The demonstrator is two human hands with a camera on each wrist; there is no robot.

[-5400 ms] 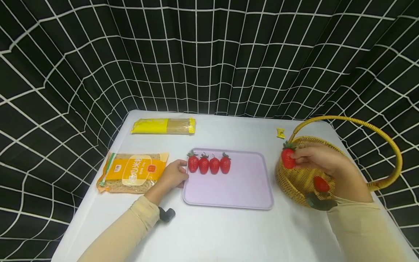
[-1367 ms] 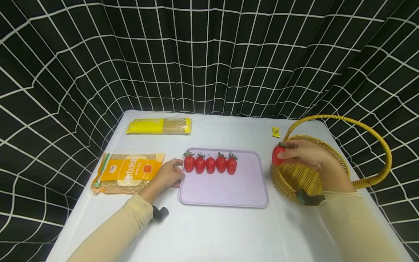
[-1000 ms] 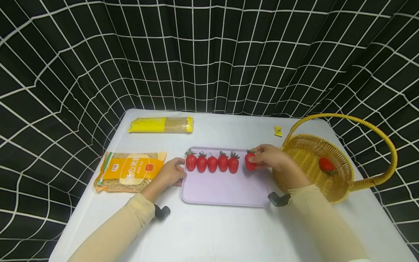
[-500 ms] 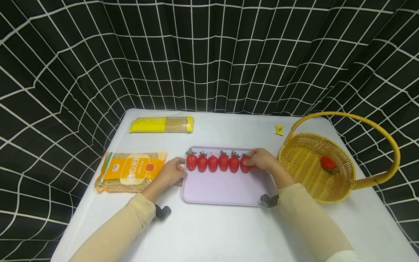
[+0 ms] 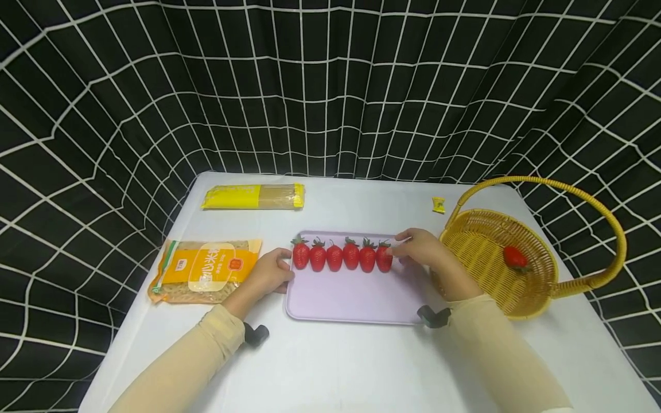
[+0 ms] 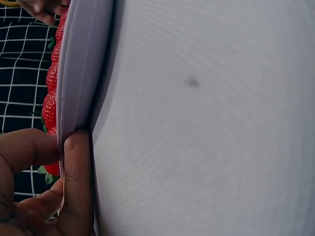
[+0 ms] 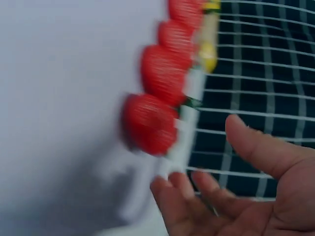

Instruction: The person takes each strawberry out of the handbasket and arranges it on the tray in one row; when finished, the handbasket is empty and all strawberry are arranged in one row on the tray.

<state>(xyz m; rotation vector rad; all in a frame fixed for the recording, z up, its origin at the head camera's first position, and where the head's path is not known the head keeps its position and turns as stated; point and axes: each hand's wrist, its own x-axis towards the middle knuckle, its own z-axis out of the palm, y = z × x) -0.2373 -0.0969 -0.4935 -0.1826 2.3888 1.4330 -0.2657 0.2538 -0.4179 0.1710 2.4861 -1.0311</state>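
A lilac tray [image 5: 351, 298] lies on the white table with a row of several red strawberries [image 5: 334, 258] along its far side. My left hand [image 5: 268, 274] pinches the tray's left edge, the thumb on the rim and a finger against the outer wall, as the left wrist view shows. Just right of the last strawberry [image 5: 384, 259] is my right hand [image 5: 426, 251]. In the right wrist view its thumb and fingers [image 7: 172, 206] are spread, with nothing between them and a gap to that strawberry [image 7: 150, 124].
A wicker basket [image 5: 480, 258] with a tall handle stands at the right, one strawberry [image 5: 514, 257] inside it. Behind it lies a small yellow-wrapped piece [image 5: 438, 205]. On the left are an orange bag of noodles [image 5: 206, 272] and a yellow noodle pack [image 5: 253, 197].
My right hand brought a strawberry from the basket to the row's right end, let it go and drew back slightly right. One more strawberry also joined the row earlier. The left hand stayed at the tray.
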